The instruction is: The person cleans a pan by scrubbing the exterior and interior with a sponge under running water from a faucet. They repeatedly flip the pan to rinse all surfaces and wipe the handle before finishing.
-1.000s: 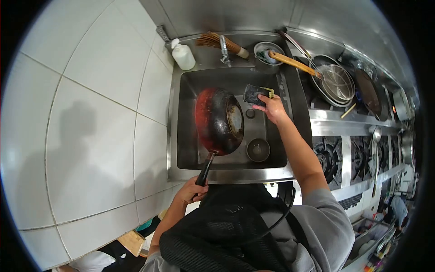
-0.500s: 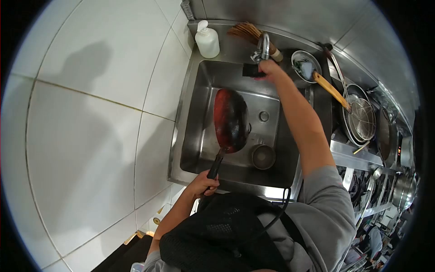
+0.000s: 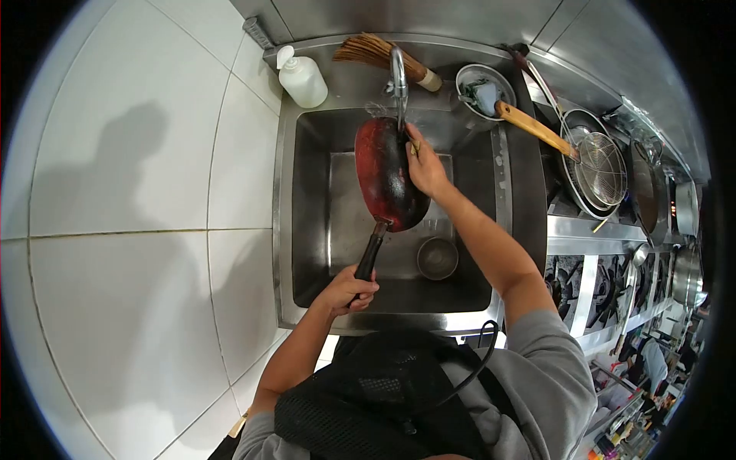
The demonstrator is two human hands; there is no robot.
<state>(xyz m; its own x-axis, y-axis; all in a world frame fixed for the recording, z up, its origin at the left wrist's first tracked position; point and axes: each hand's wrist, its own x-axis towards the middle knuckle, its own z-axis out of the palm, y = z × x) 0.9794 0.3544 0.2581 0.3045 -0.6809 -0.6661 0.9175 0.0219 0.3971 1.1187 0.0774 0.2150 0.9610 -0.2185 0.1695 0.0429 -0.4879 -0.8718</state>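
A red frying pan (image 3: 379, 172) with a blackened underside is tilted on its side over the sink (image 3: 307, 192). My left hand (image 3: 349, 291) is closed around its black handle (image 3: 369, 257). Against the pan's dark right side rests my right hand (image 3: 427, 170), fingers pressed around what looks like a scouring pad (image 3: 415, 146); only a small yellowish edge of it shows. The tap (image 3: 399, 73) stands over the pan's far end, and water splashes there. A small round metal bowl (image 3: 438, 258) sits on the sink floor.
Behind the sink are a white pump bottle (image 3: 303, 80) and a straw brush (image 3: 387, 57). A bowl (image 3: 506, 80) holds a wooden-handled spatula (image 3: 537, 130). Farther right are a wire strainer (image 3: 600, 161), stacked pans and a stove (image 3: 606, 287). Tiled wall (image 3: 115, 184) bounds the left.
My right hand has come down from the tap onto the pan's side. The pan has moved up under the tap, and water now splashes at its far end. My left hand keeps its hold.
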